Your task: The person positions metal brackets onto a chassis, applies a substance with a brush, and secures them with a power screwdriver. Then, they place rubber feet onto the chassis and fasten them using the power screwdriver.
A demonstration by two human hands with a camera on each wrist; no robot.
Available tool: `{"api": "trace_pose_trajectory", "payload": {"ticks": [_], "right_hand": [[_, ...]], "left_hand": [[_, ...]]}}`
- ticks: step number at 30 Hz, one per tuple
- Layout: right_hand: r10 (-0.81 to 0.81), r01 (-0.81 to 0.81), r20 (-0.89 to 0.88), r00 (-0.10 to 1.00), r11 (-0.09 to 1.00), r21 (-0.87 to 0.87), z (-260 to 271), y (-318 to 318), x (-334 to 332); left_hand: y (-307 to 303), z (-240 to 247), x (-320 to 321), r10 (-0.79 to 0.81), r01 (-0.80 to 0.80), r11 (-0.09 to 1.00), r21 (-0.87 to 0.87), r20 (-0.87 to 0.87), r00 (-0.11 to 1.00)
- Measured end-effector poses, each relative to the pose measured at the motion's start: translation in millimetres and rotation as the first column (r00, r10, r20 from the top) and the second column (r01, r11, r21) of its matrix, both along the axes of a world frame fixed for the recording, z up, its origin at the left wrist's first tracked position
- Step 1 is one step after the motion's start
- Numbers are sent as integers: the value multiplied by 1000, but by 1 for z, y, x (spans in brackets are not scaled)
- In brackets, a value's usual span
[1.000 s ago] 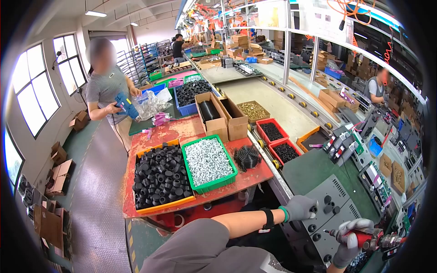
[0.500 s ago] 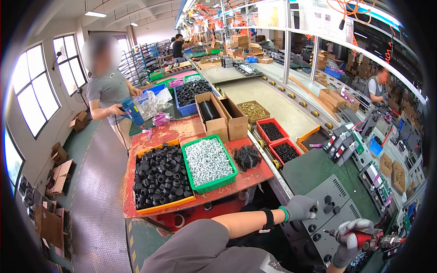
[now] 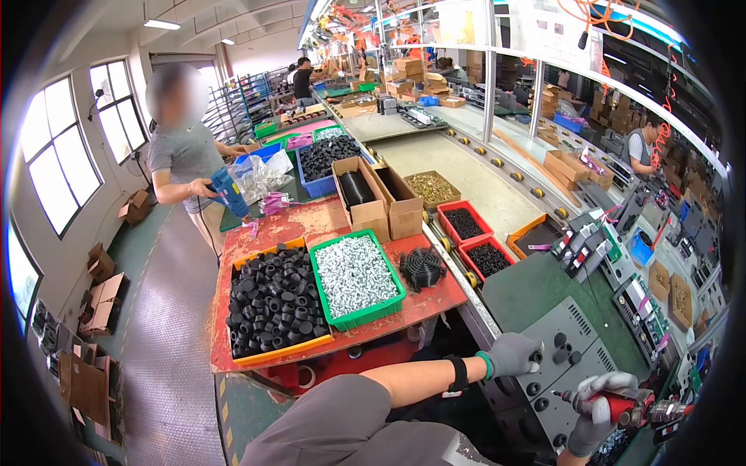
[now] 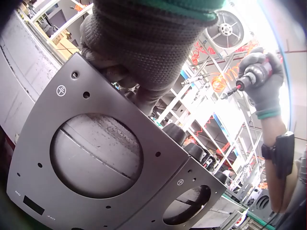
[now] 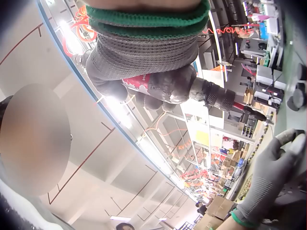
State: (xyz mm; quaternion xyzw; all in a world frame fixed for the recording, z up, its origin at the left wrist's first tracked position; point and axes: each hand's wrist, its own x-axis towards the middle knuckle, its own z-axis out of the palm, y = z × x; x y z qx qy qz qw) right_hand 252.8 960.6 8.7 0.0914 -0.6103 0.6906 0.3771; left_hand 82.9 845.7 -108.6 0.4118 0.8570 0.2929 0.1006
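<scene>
My gloved left hand [image 3: 513, 355] pinches a black rubber foot [image 3: 536, 357] at the near edge of a grey metal casing [image 3: 559, 373]. More black rubber feet stand on the casing, some in a row along that edge and several loose in a cluster. In the left wrist view, the casing's side panel [image 4: 29, 143] shows large round openings, and the fingers of the left hand [image 4: 139, 48] reach over its top edge. My gloved right hand [image 3: 594, 419] grips a red power screwdriver [image 3: 622, 409], its bit pointing left over the casing.
On the red table stand an orange tray [image 3: 284, 359] of black rubber feet, a green tray [image 3: 365, 317] of silvery parts and a coil of black wire [image 3: 422, 269]. Red bins [image 3: 487, 259] hold small black parts. A standing person [image 3: 186, 167] holds a blue power tool [image 3: 229, 190].
Both my hands stay in place over the casing. The standing person at the left has lowered the blue tool a little and shifted the other hand.
</scene>
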Motion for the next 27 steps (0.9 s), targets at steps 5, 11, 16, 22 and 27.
{"api": "trace_pose_trajectory", "payload": {"ticks": [5, 11, 16, 22, 27], "right_hand": [[3, -3, 20, 1000, 1000, 17, 1, 1, 0], [-12, 12, 28, 1000, 1000, 19, 1, -1, -2], [-10, 9, 31, 999, 1000, 23, -1, 0, -3], [-1, 1, 20, 1000, 1000, 20, -5, 3, -5], [-14, 13, 15, 1000, 1000, 24, -4, 2, -5]], "left_hand": [[-2, 5, 1, 2, -2, 1000, -6, -1, 1000], [-1, 3, 0, 2, -2, 1000, -18, 8, 1000], [0, 4, -1, -1, 1, 999, -33, 9, 1000], [0, 2, -1, 2, -2, 1000, -14, -3, 1000], [0, 1, -1, -1, 1, 1000, -13, 8, 1000]]}}
